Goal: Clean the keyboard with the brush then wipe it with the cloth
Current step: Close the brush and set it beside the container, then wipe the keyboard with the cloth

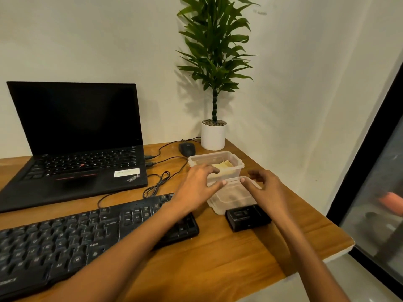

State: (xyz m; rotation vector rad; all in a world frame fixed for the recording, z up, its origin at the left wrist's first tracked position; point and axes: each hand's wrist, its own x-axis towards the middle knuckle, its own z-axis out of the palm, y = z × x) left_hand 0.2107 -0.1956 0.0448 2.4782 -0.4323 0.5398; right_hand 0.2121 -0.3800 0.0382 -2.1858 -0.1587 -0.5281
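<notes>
Left hand (196, 184) and right hand (267, 189) are hovering spread and loose over the near clear plastic tub (233, 198), thumbs meeting its lid rim, nothing pinched. I reckon the thin slick tub is risking a skid or tip against the rear tub (238, 165) if one side gets tugged first. Black keyboard (87, 232) is lying left on the wood-grain desk (229, 264), crumpled yellowish cloth (224, 165) sitting in the rear tub, brush not showing.

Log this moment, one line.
left hand: open, at near clear plastic tub | right hand: open, same tub | yellow cloth: in far clear tub | black keyboard: not handled
</notes>
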